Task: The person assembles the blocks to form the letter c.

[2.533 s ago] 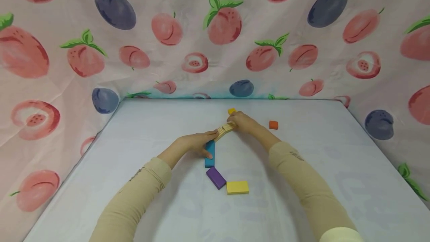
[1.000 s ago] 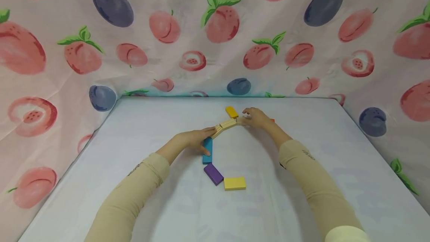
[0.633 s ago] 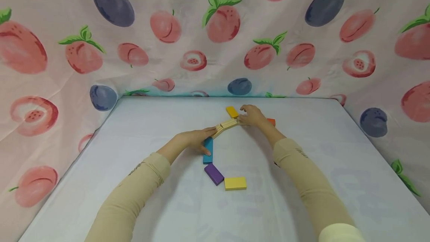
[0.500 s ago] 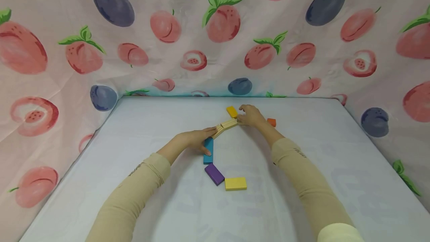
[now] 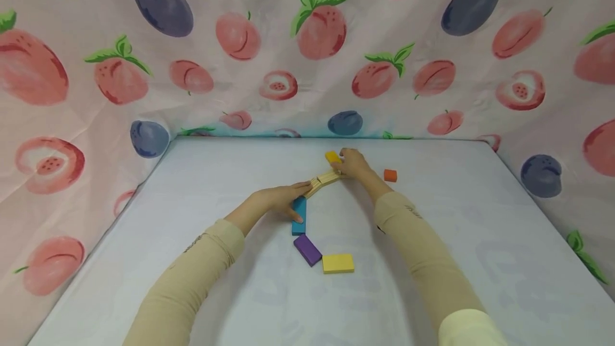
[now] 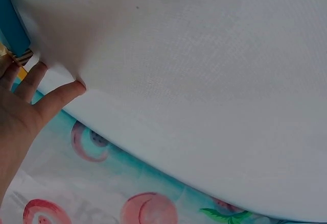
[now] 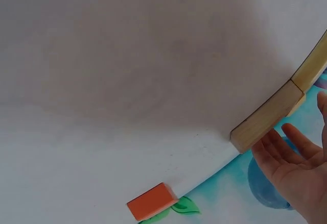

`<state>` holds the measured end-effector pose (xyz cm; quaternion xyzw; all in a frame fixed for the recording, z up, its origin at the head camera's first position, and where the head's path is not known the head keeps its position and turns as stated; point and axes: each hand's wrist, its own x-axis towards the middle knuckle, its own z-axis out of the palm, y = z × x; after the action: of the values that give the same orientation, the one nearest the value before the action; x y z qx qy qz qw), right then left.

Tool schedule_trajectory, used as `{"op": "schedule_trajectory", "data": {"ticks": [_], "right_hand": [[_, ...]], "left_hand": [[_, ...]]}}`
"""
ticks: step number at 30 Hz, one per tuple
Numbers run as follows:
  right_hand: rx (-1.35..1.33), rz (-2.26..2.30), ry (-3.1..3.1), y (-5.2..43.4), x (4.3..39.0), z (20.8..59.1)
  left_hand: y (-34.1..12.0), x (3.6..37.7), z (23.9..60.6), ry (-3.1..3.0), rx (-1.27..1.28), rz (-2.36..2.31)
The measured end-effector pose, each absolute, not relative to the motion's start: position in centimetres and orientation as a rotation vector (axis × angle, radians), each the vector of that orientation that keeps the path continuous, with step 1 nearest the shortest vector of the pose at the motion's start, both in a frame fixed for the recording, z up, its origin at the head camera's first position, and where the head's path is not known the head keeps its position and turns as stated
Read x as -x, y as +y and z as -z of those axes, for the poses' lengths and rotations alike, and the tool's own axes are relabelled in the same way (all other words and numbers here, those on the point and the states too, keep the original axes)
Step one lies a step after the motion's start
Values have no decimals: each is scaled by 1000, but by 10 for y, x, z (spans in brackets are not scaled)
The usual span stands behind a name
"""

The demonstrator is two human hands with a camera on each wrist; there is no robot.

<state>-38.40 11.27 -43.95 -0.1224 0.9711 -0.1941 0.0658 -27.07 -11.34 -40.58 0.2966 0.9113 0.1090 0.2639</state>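
Observation:
My left hand (image 5: 278, 199) lies spread over the curved row, fingertips at the natural wooden blocks (image 5: 329, 178) and thumb on the blue block (image 5: 299, 223). In the left wrist view, extended fingers (image 6: 57, 99) touch the white surface beside the blue block (image 6: 11, 22). At the row's far end is my right hand (image 5: 354, 164), next to an orange-yellow block (image 5: 332, 157). The right wrist view has the loosely bent fingers of my right hand (image 7: 296, 163) against the side of an end wooden block (image 7: 268, 117); whether they touch the orange-yellow block is hidden.
A purple block (image 5: 307, 250) and a yellow block (image 5: 338, 264) continue the row at the near end. An orange-red block (image 5: 390, 175) lies apart at the right. Behind the white table (image 5: 216, 170) hangs a fruit-print cloth (image 5: 269, 9).
From the wooden blocks my right hand first went right, then came back left to the orange-yellow block. An end wooden block beneath it came into view. The left hand stayed in place.

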Motion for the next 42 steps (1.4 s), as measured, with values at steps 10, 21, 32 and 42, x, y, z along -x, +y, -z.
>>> {"op": "schedule_trajectory", "data": {"ticks": [10,21,32,42], "right_hand": [[231,574,2945,99,363,416],[237,628,2982,103,430,479],[-5,662,3002,80,366,423],[-95,882,2898,97,407,453]], "left_hand": [[-113,271,407,2474,-810,-283],[-115,272,403,2466,-807,-290],[-114,269,406,2470,-785,-313],[-113,271,406,2471,-801,-285]]}}
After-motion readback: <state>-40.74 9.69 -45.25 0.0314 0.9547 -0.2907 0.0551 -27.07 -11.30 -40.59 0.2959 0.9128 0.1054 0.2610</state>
